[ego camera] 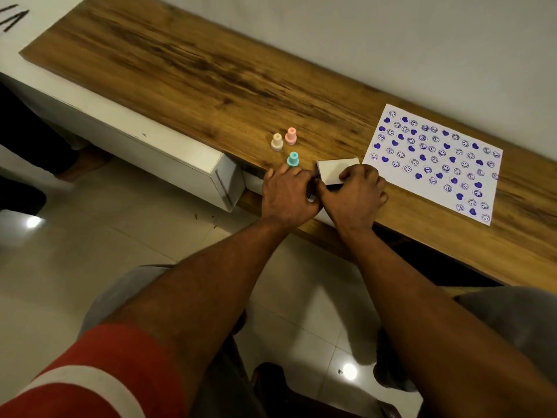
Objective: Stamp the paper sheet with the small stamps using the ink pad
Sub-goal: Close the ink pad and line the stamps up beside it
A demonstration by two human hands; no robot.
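White ink pad (334, 171) between both hands' grip, seemingly closed

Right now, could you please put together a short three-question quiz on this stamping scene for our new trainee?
1. True or false: the paper sheet is blank.
2. How many small stamps stand on the wooden bench: A two, B three, C five?
3. Fill in: both hands are on the white ___.

Key
1. False; blue hearts and smiley faces cover it.
2. B: the cream stamp, the pink stamp and the teal stamp.
3. Ink pad; the left hand is at its left end and the right hand lies over its near edge. Whether either grip is closed on it cannot be told.
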